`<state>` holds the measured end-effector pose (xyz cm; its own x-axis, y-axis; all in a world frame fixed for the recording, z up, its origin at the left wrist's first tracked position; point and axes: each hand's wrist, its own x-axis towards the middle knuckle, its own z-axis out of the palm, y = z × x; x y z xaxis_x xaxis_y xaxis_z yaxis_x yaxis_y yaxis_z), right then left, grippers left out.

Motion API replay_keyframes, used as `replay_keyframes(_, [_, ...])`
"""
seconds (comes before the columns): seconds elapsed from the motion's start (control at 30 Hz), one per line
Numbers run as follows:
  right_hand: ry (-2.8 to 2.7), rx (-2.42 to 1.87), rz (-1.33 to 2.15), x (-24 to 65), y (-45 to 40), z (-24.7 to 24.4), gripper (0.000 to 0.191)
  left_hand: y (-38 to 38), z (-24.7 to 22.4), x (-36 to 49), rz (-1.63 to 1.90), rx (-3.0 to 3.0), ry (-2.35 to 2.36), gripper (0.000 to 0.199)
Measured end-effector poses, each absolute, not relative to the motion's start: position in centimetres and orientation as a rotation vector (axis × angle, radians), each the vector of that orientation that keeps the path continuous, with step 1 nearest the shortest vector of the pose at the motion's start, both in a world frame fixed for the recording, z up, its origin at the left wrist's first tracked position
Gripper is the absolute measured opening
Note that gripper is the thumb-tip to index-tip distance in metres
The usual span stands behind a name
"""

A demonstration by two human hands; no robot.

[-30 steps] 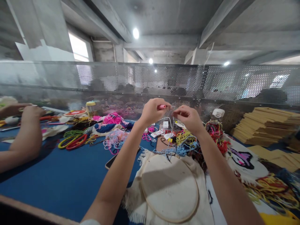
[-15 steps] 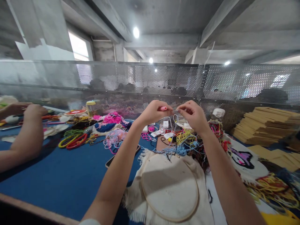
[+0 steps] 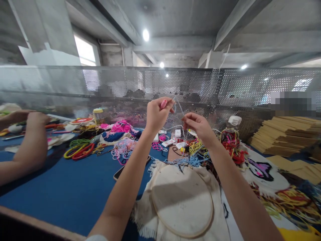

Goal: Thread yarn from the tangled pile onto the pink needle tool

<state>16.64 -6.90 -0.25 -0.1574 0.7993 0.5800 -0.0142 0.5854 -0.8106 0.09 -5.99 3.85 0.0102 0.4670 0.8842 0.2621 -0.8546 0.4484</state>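
My left hand [image 3: 158,112] is raised above the back of the table, closed round a punch needle [image 3: 164,104] whose pink handle end pokes out of the fist. A pale strand of yarn [image 3: 181,107] runs from the left fingertips down to my right hand [image 3: 197,126]. The right thumb and forefinger are pinched on that strand, lower and further right. Below both forearms lies a round embroidery hoop [image 3: 212,204] with cream cloth [image 3: 182,197] stretched in it and frayed edges spread around. Light blue yarn [image 3: 192,160] lies tangled just behind the hoop.
Red-and-yellow handled scissors [image 3: 82,151], pink yarn [image 3: 120,126] and a phone [image 3: 117,174] lie to the left. At the right are a stack of brown envelopes [image 3: 283,135] and mixed yarn [image 3: 293,201]. A co-worker's arm [image 3: 32,144] rests at far left. A perforated metal screen [image 3: 160,80] stands behind.
My left hand has risen and moved left with the punch needle. The right hand has dropped slightly, so the hands are further apart and the yarn between them is straighter.
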Motion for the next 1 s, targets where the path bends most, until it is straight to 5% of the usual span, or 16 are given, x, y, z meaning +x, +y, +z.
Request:
replay_keyframes(0.4, [-1.59, -0.928, 1.082, 16.6, -7.0, -0.5, 0.019, -4.3, 3.6, 0.0, 1.664, 1.614, 0.755, 0.015])
replay_keyframes(0.63, [-1.638, -0.936, 1.288, 16.6, -6.2, -1.5, 0.038, -3.4, 3.2, -0.3, 1.645, 1.457, 0.684, 0.009])
replay_keyframes(1.0, [-1.695, -0.887, 1.441, 16.8, -4.9, -2.9, 0.017, -3.0, 2.9, -0.4, 1.618, 1.47, 0.703, 0.008])
